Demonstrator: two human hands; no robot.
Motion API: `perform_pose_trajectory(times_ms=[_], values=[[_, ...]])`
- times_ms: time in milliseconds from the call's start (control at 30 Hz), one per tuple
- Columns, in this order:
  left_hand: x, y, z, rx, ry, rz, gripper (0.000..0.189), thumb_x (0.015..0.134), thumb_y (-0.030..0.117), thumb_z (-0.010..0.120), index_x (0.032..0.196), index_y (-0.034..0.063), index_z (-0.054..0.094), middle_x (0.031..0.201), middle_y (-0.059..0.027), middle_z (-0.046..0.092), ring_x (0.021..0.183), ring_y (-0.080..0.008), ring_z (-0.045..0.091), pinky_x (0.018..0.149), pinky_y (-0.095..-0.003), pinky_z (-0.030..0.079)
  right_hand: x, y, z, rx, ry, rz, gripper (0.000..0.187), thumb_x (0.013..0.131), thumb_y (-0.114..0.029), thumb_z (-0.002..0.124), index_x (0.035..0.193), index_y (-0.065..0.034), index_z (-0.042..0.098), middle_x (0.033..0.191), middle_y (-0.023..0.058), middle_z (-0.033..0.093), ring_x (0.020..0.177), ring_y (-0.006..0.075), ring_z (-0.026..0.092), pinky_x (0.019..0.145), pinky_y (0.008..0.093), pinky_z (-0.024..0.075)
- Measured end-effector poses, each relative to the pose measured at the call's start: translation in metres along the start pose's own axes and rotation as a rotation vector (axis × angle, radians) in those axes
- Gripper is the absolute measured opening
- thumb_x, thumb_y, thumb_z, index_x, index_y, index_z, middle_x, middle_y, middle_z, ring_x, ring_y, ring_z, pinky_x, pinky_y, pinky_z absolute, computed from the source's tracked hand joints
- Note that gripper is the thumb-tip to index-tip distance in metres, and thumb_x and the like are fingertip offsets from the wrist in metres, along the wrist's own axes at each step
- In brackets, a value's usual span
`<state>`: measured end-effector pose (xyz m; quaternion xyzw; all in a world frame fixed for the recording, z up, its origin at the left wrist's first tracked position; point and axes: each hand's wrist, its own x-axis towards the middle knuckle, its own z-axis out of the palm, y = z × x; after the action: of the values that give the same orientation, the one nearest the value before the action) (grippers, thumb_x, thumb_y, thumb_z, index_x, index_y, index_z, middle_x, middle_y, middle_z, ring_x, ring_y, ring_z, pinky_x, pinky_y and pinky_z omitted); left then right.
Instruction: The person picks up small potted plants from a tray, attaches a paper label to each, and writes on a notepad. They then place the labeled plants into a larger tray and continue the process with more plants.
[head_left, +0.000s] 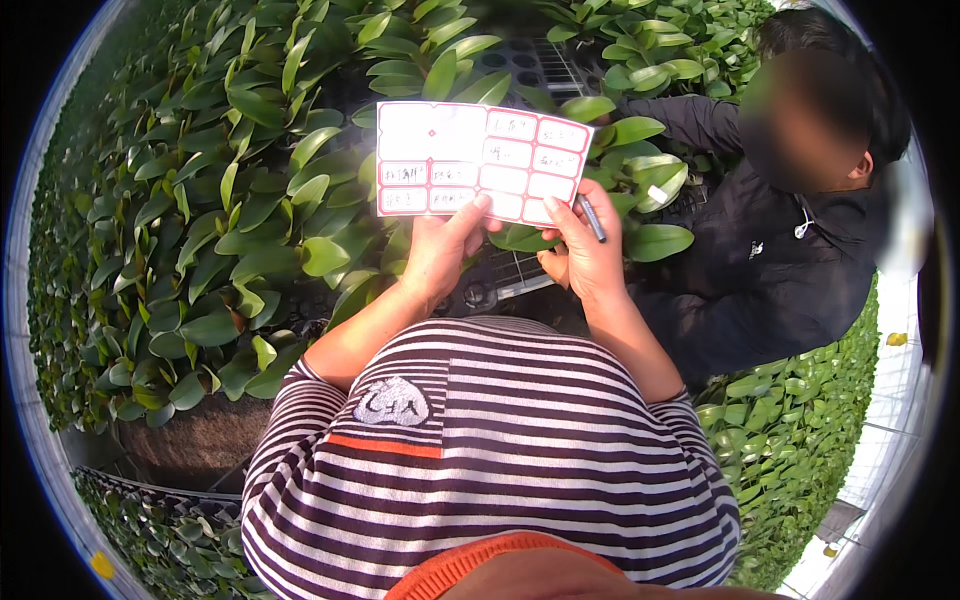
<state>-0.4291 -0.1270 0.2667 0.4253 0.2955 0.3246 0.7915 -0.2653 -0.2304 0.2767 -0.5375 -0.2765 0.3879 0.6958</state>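
Observation:
My left hand (446, 244) pinches the lower edge of a white sheet of red-bordered sticker labels (457, 135), thumb on top. Several labels bear handwriting. Holding the sheet's lower right corner is my right hand (592, 244), with a dark pen (592, 218) lying along its fingers, pointing down toward the wrist. The sheet is spread above broad-leaved green potted plants (322, 187). A small white sticker (658, 194) is on a leaf to the right of my right hand.
A person in a dark jacket (765, 277) is close on my right, with one arm reaching among the leaves. Black plant trays and a metal mesh bench (559, 67) show between the plants. More dense foliage (795, 435) lies at the lower right.

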Motion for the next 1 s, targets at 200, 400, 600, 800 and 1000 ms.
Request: perform_pose_trajectory(times_ms=[200,400,600,800,1000], values=[[-0.001,-0.006,0.002,-0.009,-0.011,0.01,0.018,0.099,0.022,0.059,0.102,0.0048,0.063,0.073,-0.0039,0.067,0.055,-0.0076,0.056,0.052,-0.0212,0.048,-0.008,-0.006,0.009,-0.08,0.046,-0.087,0.028,0.086,-0.002,0.071,0.111,-0.0039,0.058,0.088,-0.0001,0.065,0.068,0.005,0.055,0.06,0.0193,0.0458],[-0.003,-0.014,0.001,0.032,-0.017,-0.011,0.019,0.099,0.021,0.06,0.104,0.0038,0.063,0.074,-0.0045,0.068,0.056,-0.0083,0.058,0.057,-0.0232,0.052,-0.011,-0.015,0.019,-0.014,0.067,-0.156,0.032,0.085,0.004,0.07,0.113,-0.0029,0.056,0.09,-0.0008,0.065,0.07,0.0027,0.054,0.058,0.0183,0.042],[-0.005,-0.01,0.003,0.036,0.009,0.006,0.014,0.098,0.019,0.061,0.1,0.0053,0.064,0.072,-0.0041,0.067,0.053,-0.0062,0.052,0.049,-0.0189,0.042,-0.013,-0.01,0.018,-0.038,0.076,-0.168,0.033,0.085,0.004,0.07,0.115,-0.0024,0.056,0.092,-0.0017,0.065,0.07,0.0019,0.053,0.057,0.0175,0.0402],[-0.004,-0.01,0.002,0.037,0.027,0.018,0.009,0.096,0.015,0.062,0.098,0.0066,0.063,0.071,-0.0023,0.064,0.052,-0.0062,0.046,0.046,-0.0198,0.031,-0.013,-0.003,0.015,-0.016,0.08,-0.178,0.03,0.088,0.001,0.069,0.115,-0.0026,0.057,0.092,-0.001,0.065,0.07,0.0023,0.053,0.057,0.0174,0.0409],[-0.006,-0.017,-0.003,0.052,0.032,0.129,0.013,0.092,0.014,0.065,0.1,0.0035,0.061,0.074,-0.0042,0.062,0.054,-0.0081,0.044,0.048,-0.0216,0.03,-0.019,-0.011,0.01,-0.231,0.079,-0.338,0.013,0.093,-0.008,0.063,0.104,-0.0018,0.059,0.082,-0.003,0.057,0.076,0.0053,0.052,0.067,0.0229,0.0443]])
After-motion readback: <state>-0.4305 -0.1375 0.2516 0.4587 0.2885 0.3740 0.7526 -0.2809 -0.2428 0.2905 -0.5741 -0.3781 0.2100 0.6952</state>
